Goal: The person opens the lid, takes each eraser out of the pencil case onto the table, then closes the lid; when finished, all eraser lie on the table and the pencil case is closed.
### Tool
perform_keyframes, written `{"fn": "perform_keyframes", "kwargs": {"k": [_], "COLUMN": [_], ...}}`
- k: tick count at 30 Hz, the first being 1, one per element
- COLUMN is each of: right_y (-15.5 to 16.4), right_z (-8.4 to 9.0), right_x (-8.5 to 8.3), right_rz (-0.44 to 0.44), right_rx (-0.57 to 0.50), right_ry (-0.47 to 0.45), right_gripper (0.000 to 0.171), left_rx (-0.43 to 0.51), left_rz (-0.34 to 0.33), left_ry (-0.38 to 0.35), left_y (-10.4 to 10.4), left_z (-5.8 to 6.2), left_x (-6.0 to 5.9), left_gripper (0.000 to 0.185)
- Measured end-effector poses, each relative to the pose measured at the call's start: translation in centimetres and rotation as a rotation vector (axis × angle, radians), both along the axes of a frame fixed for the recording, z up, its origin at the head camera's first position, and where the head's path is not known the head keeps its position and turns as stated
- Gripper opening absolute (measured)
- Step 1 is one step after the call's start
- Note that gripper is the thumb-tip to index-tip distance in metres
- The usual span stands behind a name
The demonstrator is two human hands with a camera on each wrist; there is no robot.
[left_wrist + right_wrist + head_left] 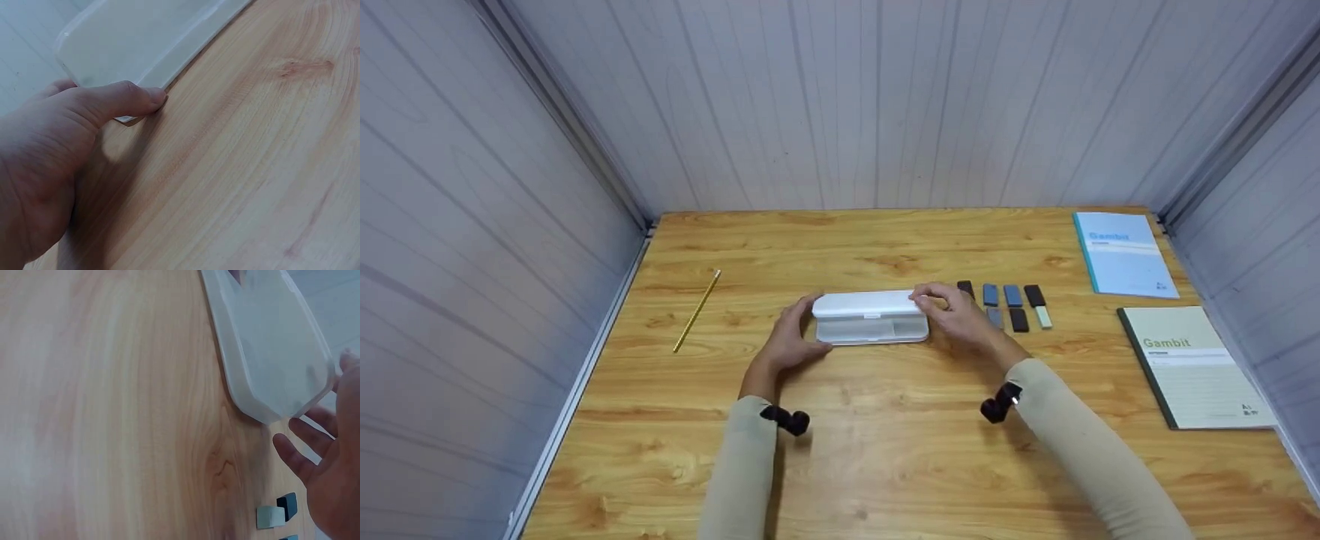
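A white pencil case [873,331] lies on the table with its lid [861,302] partly raised; the inside shows at the front, with a divider toward the right. My left hand [789,339] grips the left end, its thumb along the front bottom edge, as the left wrist view also shows on the case [197,39]. At the lid's right corner, my right hand [960,315] holds the edge between thumb and finger. In the right wrist view, fingers of this hand [332,455] sit at the end of the case [242,382]; their contact is partly hidden.
A yellow pencil [697,310] lies to the left. Several small blocks, dark, blue-grey and one pale green [1042,316], sit right of the case, partly behind my right hand. Two notebooks, blue [1125,259] and pale green [1192,382], lie far right. Panel walls [840,105] enclose the table.
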State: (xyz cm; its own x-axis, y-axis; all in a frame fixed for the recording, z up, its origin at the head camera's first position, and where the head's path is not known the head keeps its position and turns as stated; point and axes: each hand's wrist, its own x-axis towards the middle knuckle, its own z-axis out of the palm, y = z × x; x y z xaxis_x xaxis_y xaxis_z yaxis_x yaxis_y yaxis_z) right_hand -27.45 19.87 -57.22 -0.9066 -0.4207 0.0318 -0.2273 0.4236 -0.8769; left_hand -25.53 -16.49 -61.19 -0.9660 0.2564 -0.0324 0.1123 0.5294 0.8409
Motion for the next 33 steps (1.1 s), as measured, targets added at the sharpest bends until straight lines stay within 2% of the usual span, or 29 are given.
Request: {"fn": "perform_keyframes", "kwargs": {"k": [3, 7, 15, 21, 25, 29, 33], "right_y": [0.0, 0.0, 0.2, 1.2, 1.4, 1.2, 0.6], "right_z": [-0.4, -0.8, -1.2, -3.8, -4.8, -4.4, -2.8], "right_x": [0.3, 0.4, 0.6, -0.1, -0.5, -0.3, 0.3], "right_rz": [0.031, 0.078, 0.112, 0.145, 0.139, 0.125, 0.133], "right_rx": [0.014, 0.071, 0.097, 0.081, 0.092, 0.102, 0.114], "right_ry": [-0.007, 0.035, 0.019, 0.116, 0.122, 0.106, 0.069], "right_gripper": [0.03, 0.033, 0.045, 0.049, 0.049, 0.046, 0.046], "left_rx": [-0.003, 0.005, 0.044, 0.038, 0.034, 0.044, 0.028], "left_rz": [0.001, -0.007, 0.021, 0.025, 0.032, 0.038, 0.041], "left_ry": [-0.023, -0.045, -0.06, -0.046, -0.06, -0.077, -0.081], "left_y": [0.0, 0.0, 0.3, 0.4, 0.5, 0.5, 0.5], "left_z": [0.1, 0.1, 0.1, -0.2, -0.2, -0.1, 0.0], "left_x": [0.1, 0.2, 0.3, 0.2, 0.1, 0.1, 0.2], "left_gripper": [0.099, 0.098, 0.075, 0.075, 0.077, 0.078, 0.08]}}
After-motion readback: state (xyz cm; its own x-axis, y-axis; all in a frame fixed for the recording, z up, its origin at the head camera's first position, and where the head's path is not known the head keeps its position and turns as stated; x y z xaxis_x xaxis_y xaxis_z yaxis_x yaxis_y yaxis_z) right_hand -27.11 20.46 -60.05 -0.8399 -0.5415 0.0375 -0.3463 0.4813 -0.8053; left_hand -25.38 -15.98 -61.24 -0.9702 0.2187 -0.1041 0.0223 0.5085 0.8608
